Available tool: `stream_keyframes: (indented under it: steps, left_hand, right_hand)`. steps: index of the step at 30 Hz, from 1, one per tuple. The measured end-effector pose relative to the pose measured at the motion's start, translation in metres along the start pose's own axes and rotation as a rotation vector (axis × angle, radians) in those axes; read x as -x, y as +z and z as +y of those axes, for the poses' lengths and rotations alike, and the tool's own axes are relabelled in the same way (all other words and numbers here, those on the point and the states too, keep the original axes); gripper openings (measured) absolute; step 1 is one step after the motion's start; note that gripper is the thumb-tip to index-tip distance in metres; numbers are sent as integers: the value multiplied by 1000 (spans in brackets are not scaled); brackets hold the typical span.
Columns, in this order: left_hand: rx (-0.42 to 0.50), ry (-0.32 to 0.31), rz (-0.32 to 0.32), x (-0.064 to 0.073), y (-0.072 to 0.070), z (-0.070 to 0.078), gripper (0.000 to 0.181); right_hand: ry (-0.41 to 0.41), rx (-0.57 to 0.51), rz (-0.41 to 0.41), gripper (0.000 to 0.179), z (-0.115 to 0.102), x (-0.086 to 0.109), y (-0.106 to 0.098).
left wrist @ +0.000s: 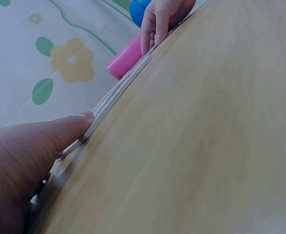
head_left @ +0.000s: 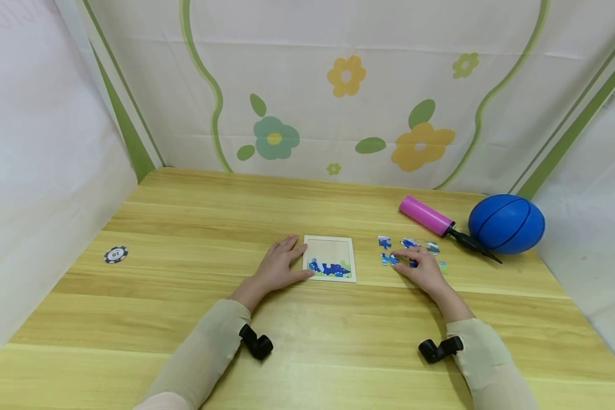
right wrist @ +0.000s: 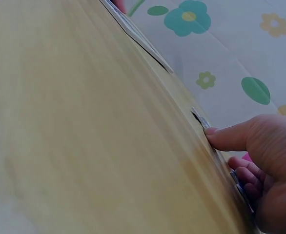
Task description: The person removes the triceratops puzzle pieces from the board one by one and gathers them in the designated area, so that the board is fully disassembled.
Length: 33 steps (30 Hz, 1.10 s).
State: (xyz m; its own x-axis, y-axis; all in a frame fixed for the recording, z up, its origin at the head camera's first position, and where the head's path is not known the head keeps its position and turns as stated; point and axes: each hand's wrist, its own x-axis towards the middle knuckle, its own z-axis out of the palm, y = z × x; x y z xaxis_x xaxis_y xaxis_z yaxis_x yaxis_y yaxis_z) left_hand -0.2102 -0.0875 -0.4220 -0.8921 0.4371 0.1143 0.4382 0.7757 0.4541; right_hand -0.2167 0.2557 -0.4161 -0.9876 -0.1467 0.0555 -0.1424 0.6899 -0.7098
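Observation:
A square puzzle board (head_left: 329, 238) with a pale frame lies mid-table, with blue dinosaur pieces (head_left: 333, 269) fitted along its bottom. My left hand (head_left: 277, 269) rests at its left side, fingers spread, the thumb (left wrist: 79, 126) touching the frame's edge. To the right of the board, my right hand (head_left: 421, 270) pinches a blue puzzle piece (head_left: 388, 259) between thumb and forefinger, low at the tabletop. Loose pieces lie around that hand: one (head_left: 384, 242) behind it, another (head_left: 409, 243) beyond the fingers, and a greenish one (head_left: 432, 247) farther right. Some pieces are partly hidden under the hand.
A pink hand pump (head_left: 426, 215) with a black end lies behind the loose pieces, beside a blue ball (head_left: 507, 224) at the back right. A poker chip (head_left: 115, 254) lies on the left of the wooden table (head_left: 307, 353). A flower-printed curtain (head_left: 307, 108) hangs behind.

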Motion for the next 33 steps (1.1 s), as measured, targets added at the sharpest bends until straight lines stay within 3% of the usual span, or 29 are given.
stream_keyframes:
  steps: [5,13,20,27,33]
  left_hand:
    - [2,2,4,0,0,0,70]
    - [-6,1,3,0,0,0,70]
    - [-9,10,6,0,-1,0,70]
    - [-7,7,6,0,0,-1,71]
    - [-8,1,5,0,1,-1,71]
  right_hand:
    - [-13,13,-19,38,-2,0,-3]
    - [34,-36,-100,46,-10,-1,-13]
    - [-12,-48,-59,45,-24,3,-18]
    - [-60,-185,-86,42,-49,6,0]
    - [-107,-217,-104,40,-66,6,28]
